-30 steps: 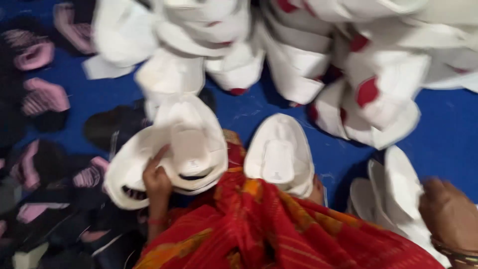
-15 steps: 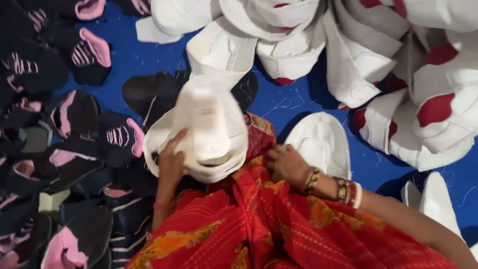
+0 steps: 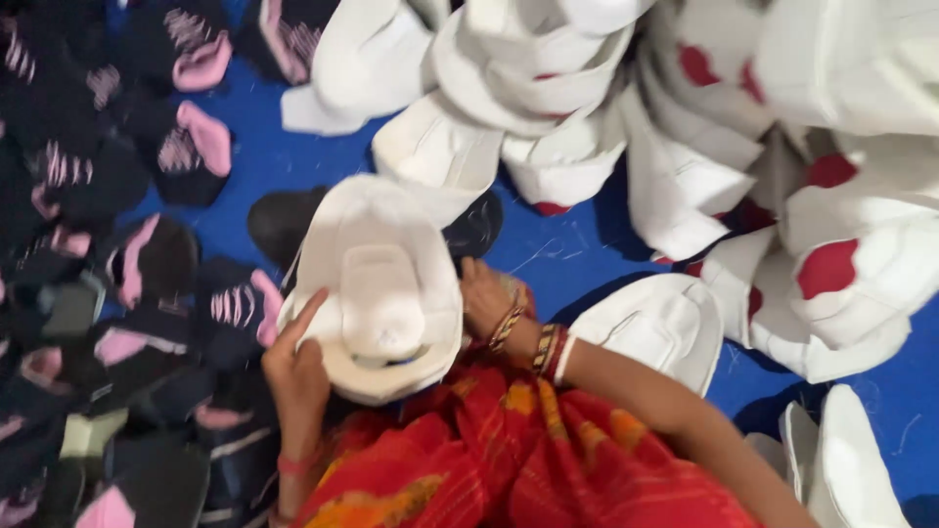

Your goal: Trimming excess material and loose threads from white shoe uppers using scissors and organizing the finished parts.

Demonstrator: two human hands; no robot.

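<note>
A white shoe upper (image 3: 380,289) with a padded tongue lies over my lap, which is covered in red patterned cloth (image 3: 509,460). My left hand (image 3: 298,370) grips its lower left edge, index finger stretched along the rim. My right hand (image 3: 486,298), with bangles at the wrist, holds its right edge. A black shoe piece (image 3: 284,220) lies partly hidden under the white upper.
A heap of white shoe uppers (image 3: 548,88), some with red patches (image 3: 827,268), fills the top and right on a blue sheet (image 3: 567,256). Several black-and-pink shoe pieces (image 3: 147,264) cover the left side. Another white upper (image 3: 662,328) lies beside my right forearm.
My right hand came in from the far right to the white upper's right edge. The upper has turned and now sits flatter between both hands.
</note>
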